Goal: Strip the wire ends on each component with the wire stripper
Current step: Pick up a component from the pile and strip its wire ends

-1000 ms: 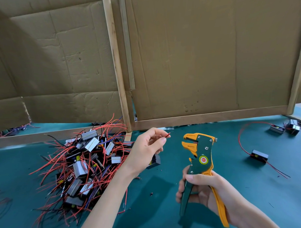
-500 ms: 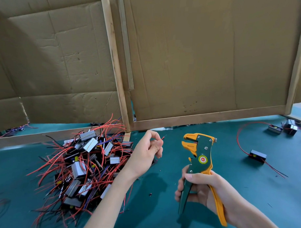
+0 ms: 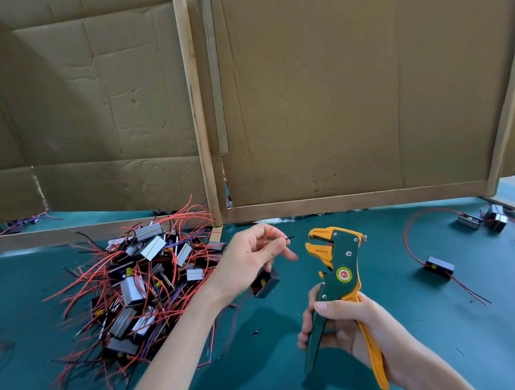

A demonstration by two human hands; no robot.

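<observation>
Barely started by the look of it: huge tangled pile of components (image 3: pixel 142 278) with red and black leads on the left of the green mat (image 3: pixel 421 332), against just a few components (image 3: pixel 439 266) set well apart on the far right, too small to tell if stripped. Pinching a black wire end (image 3: pixel 289 238) in the left hand (image 3: pixel 245 261), its small black component (image 3: pixel 266 282) dangling under the palm, near the open jaws but not in them yet. Gripping the wire stripper (image 3: pixel 342 273) upright with the right hand (image 3: pixel 348 323) curled round both handles.
</observation>
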